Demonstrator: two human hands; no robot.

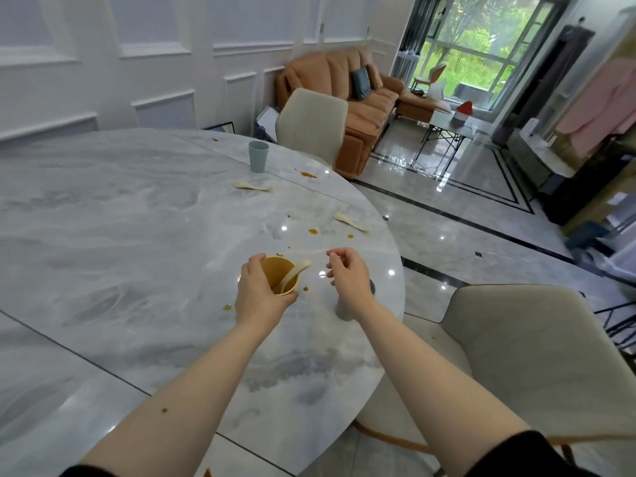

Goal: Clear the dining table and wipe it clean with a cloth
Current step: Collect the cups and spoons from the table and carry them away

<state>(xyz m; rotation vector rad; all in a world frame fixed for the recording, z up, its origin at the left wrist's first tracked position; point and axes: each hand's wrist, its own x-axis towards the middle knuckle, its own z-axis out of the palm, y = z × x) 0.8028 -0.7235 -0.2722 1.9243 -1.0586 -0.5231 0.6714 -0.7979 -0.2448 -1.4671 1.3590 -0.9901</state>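
My left hand [256, 290] grips a yellow cup [279, 274] near the right edge of the marble table [120, 235]. A cream spoon [295, 271] stands in the cup, its handle leaning out to the right. Just right of the cup my right hand [346, 271] hovers with loosely curled fingers and holds nothing. A pale blue cup [258, 156] stands at the far side. Two more cream spoons lie on the table, one [253, 186] near the blue cup, another [350, 222] by the right edge. Orange sauce spots [312, 231] dot the surface.
A beige chair [523, 356] stands at the table's near right and another beige chair [311, 122] at the far side. An orange sofa [358, 98] and a small glass side table [447, 129] are beyond, on a glossy tiled floor.
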